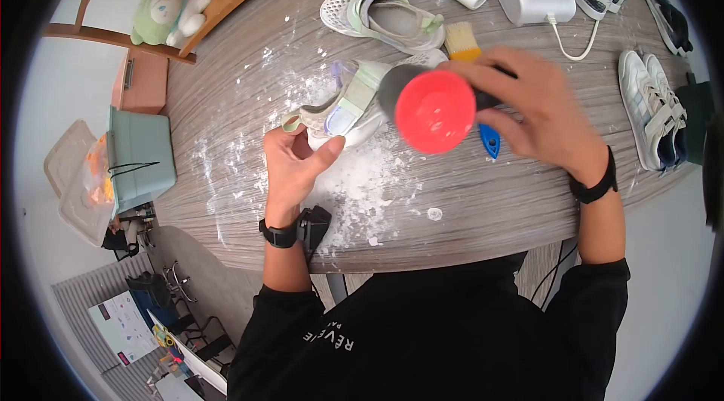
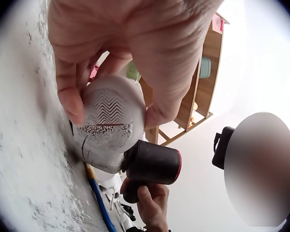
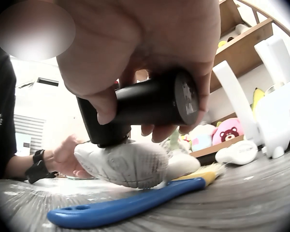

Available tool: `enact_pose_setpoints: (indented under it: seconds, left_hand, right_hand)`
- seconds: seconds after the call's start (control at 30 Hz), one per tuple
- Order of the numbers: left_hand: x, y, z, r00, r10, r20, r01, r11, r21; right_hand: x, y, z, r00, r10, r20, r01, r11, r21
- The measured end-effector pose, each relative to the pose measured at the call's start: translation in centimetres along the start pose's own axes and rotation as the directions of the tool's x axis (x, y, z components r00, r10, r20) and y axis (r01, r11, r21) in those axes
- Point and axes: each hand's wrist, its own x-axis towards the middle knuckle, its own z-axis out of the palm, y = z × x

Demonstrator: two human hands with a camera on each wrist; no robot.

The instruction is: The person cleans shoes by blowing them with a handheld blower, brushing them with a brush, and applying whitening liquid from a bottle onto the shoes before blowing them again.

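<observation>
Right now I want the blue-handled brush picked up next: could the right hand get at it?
Probably not at once: the right hand grips the black power tool with the red end, right above the blue-handled brush. Freed of the tool, nothing else blocks it.

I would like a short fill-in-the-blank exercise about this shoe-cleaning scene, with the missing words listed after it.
1. The left hand holds a small white ____ by its heel end.
2. The right hand grips a black tool whose round end cap is ____ in colour.
3. Beside the shoe on the table lies a brush with a ____ handle.
4. White ____ is scattered over the table around the shoe.

Missing words: shoe; red; blue; powder
</observation>
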Motion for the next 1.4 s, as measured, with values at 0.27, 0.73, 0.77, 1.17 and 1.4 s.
enact_pose_setpoints:
  seconds: [0.27, 0.73, 0.77, 1.17, 1.4]
  left_hand:
    - [0.4, 0.3, 0.2, 0.996, 0.045, 0.08, -0.045, 0.999, -0.001]
    - [0.6, 1.3, 1.8, 0.987, -0.097, 0.129, 0.063, 0.967, 0.247]
    - [0.6, 1.3, 1.7, 0.987, -0.1, 0.124, 0.069, 0.969, 0.237]
    - [0.6, 1.4, 1.9, 0.988, -0.061, 0.14, 0.016, 0.953, 0.304]
    - [0.4, 1.4, 1.9, 0.989, -0.1, 0.105, 0.068, 0.961, 0.268]
  right_hand:
    - [-0.5, 2.7, -1.6, 0.997, -0.023, -0.072, 0.025, 0.999, 0.032]
    - [0.1, 0.3, 0.8, 0.999, -0.011, -0.044, 0.022, 0.962, 0.272]
    - [0.1, 0.6, 0.8, 0.999, -0.015, -0.045, 0.026, 0.963, 0.268]
    - [0.2, 0.3, 1.3, 0.995, 0.012, -0.102, 0.013, 0.97, 0.242]
    - [0.0, -0.4, 0.7, 0.999, 0.036, -0.021, -0.028, 0.954, 0.3]
